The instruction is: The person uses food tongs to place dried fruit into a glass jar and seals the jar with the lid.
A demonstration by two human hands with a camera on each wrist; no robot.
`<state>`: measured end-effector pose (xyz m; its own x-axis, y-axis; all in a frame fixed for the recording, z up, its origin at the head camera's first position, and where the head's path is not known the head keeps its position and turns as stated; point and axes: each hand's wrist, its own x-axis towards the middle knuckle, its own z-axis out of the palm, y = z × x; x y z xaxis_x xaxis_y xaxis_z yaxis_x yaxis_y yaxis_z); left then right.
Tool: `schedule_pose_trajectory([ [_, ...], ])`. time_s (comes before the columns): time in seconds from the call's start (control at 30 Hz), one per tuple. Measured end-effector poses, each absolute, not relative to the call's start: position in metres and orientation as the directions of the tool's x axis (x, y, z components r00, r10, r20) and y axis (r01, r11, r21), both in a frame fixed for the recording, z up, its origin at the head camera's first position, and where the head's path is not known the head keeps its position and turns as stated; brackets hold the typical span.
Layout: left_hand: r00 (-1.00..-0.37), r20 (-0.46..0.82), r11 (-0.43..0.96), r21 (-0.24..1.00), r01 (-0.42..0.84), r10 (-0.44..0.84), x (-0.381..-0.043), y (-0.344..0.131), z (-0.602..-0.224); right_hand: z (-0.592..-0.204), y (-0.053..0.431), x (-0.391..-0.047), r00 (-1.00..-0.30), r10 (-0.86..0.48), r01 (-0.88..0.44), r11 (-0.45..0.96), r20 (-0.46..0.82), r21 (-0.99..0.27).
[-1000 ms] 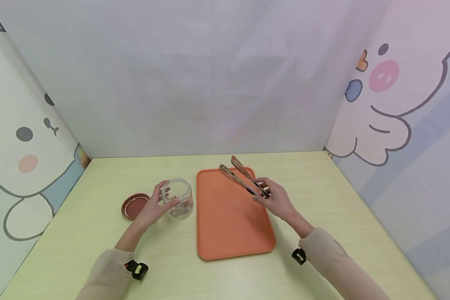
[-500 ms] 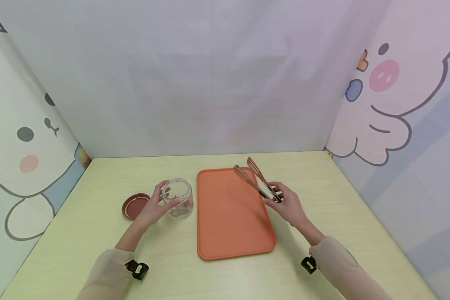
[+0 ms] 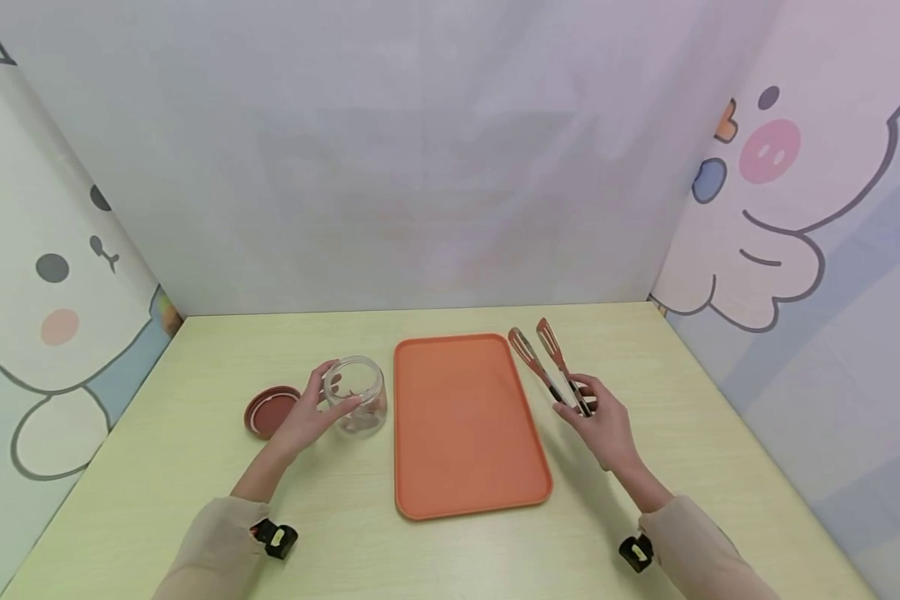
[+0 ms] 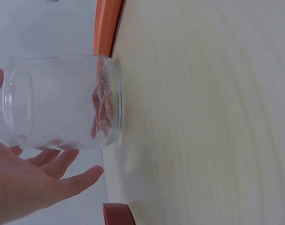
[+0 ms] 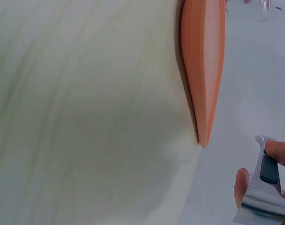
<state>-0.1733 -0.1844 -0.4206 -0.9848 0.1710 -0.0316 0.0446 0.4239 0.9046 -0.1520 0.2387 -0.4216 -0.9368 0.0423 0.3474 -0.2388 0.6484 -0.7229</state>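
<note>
left hand [image 3: 305, 419] grips glass jar [image 3: 363, 410], upright just left of the orange tray [image 3: 468, 425], so brace it lightly, no tipping; right hand [image 3: 602, 423] pinches slotted tongs [image 3: 559, 362] right of the tray, arms spread, so squeeze both evenly

A: Right hand [image 3: 603, 423]?
B: Room over tabletop [image 3: 701, 433], right of its fingers. Tongs [image 3: 559, 360] jut ahead; low tray [image 3: 471, 427] lies left.
A: Left hand [image 3: 305, 419]?
B: Jar [image 3: 373, 406] stands between thumb and fingers. Lid [image 3: 270, 414] just left of them. Right of thumb, narrow gap, jar to tray.
</note>
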Motion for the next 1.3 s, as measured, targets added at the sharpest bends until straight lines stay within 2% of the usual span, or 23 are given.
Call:
schedule_pose_trajectory([
  [0.3,-0.984,-0.029,0.421,0.906,0.048,0.174,-0.174,-0.185,-0.422,-0.429,0.254,-0.144,-0.956,0.104,-0.138,0.669,0.275,-0.730],
  [0.6,-0.984,-0.035,0.425,0.904,0.044,0.174,-0.175,-0.185,-0.422,-0.435,0.265,-0.137,-0.966,0.120,-0.092,0.666,0.228,-0.740],
  [0.9,-0.984,-0.038,0.427,0.904,0.040,0.173,-0.175,-0.186,-0.423,-0.443,0.275,-0.137,-0.984,0.135,0.002,0.674,0.119,-0.739],
  [1.3,-0.984,-0.026,0.421,0.906,0.051,0.175,-0.175,-0.185,-0.423,-0.447,0.282,-0.139,-0.990,0.113,0.030,0.734,0.078,-0.679],
])
